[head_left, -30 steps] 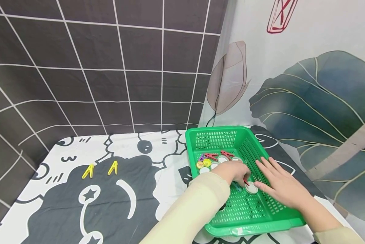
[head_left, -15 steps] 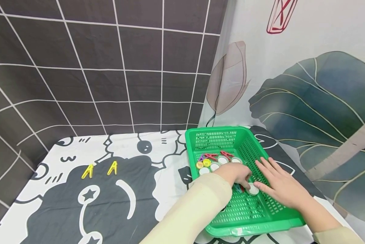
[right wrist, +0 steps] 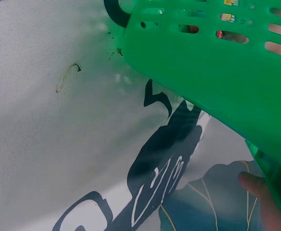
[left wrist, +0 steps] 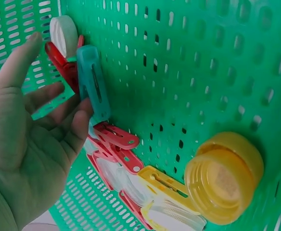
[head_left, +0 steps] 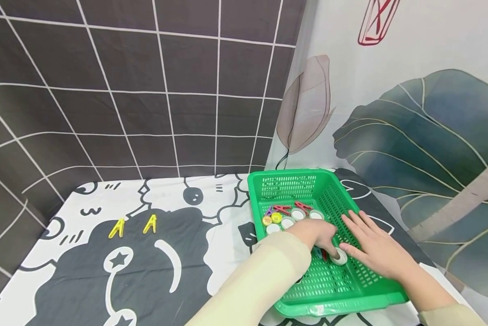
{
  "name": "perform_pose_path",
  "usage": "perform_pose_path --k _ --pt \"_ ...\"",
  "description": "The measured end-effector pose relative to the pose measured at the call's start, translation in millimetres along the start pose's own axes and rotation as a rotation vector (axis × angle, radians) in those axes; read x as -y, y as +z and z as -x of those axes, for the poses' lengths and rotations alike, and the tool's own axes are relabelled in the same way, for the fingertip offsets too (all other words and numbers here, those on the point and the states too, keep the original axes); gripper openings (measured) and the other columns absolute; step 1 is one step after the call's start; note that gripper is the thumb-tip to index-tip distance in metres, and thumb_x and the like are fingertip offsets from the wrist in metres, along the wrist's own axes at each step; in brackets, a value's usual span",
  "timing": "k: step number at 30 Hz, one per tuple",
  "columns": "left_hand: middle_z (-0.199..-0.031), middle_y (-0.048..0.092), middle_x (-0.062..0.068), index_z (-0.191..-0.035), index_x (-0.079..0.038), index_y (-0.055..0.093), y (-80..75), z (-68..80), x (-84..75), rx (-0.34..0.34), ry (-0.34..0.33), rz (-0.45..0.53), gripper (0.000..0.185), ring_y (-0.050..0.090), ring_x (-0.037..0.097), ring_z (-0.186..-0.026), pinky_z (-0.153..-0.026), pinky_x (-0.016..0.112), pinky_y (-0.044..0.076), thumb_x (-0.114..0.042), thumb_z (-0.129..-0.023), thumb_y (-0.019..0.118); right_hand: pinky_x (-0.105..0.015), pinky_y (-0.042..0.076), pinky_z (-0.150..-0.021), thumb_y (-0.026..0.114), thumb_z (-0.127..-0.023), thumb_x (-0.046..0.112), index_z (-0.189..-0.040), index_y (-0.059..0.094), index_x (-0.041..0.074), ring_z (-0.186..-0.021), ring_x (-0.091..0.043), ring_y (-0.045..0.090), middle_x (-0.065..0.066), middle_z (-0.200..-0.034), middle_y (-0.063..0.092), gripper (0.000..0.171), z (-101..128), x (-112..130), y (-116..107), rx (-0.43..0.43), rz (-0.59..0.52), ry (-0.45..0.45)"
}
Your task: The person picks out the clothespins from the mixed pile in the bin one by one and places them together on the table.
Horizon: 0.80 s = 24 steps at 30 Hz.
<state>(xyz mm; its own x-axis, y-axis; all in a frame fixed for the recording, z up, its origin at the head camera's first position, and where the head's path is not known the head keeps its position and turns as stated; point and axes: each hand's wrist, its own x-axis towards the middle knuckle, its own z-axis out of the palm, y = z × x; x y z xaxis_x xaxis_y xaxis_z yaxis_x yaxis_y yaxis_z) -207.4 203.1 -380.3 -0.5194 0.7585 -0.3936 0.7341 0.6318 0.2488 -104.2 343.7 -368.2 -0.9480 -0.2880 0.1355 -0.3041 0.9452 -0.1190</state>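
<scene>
Inside the green perforated plastic basket (head_left: pixel 286 186), the left hand (head_left: pixel 314 233) touched a teal plastic clothespin (left wrist: pixel 92 82) with loosely curled fingertips – light, stiff, likely best pinched mid-body – while the right hand (head_left: pixel 375 246) rested flat, fingers straight, on the basket wall.

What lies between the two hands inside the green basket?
In the head view, a white round cap and a red clothespin lie between the left hand and right hand.

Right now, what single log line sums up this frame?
left hand: touching teal clothespin in green basket | right hand: flat on basket's right wall | two yellow clothespins: on cloth
</scene>
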Motion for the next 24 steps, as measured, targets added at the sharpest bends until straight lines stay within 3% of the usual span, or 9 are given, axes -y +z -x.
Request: perform_pose_path --k 9,18,24 --pt "-0.121 0.057 -0.015 -0.137 -0.026 0.046 -1.4 -0.1 -4.5 -0.029 0.033 -0.028 0.064 0.049 0.001 -0.113 -0.092 0.019 0.038 -0.049 -0.081 0.067 -0.060 0.024 -0.102 0.053 -0.093 0.042 -0.144 0.032 0.002 -0.141 -0.034 0.006 -0.025 -0.147 0.027 0.068 3 1 1 -0.009 -0.015 0.003" --pt "-0.131 0.050 -0.013 -0.134 -0.025 0.049 -19.2 7.0 20.7 -0.117 0.035 0.171 0.059 0.047 0.005 -0.118 -0.095 0.024 0.039 -0.052 -0.083 0.063 -0.062 0.027 -0.098 0.052 -0.094 0.043 -0.144 0.031 0.001 -0.141 -0.034 0.005 -0.024 -0.149 0.024 0.069 0 1 1 0.002 -0.011 0.006" --pt "-0.128 0.053 -0.010 -0.133 -0.022 0.050 -27.4 16.2 37.5 -0.190 0.061 0.265 0.060 0.051 0.006 -0.113 -0.091 0.025 0.042 -0.052 -0.082 0.064 -0.063 0.027 -0.096 0.051 -0.093 0.045 -0.145 0.030 0.001 -0.141 -0.033 0.004 -0.023 -0.149 0.023 0.071 0 0 -1 0.025 -0.014 0.024"
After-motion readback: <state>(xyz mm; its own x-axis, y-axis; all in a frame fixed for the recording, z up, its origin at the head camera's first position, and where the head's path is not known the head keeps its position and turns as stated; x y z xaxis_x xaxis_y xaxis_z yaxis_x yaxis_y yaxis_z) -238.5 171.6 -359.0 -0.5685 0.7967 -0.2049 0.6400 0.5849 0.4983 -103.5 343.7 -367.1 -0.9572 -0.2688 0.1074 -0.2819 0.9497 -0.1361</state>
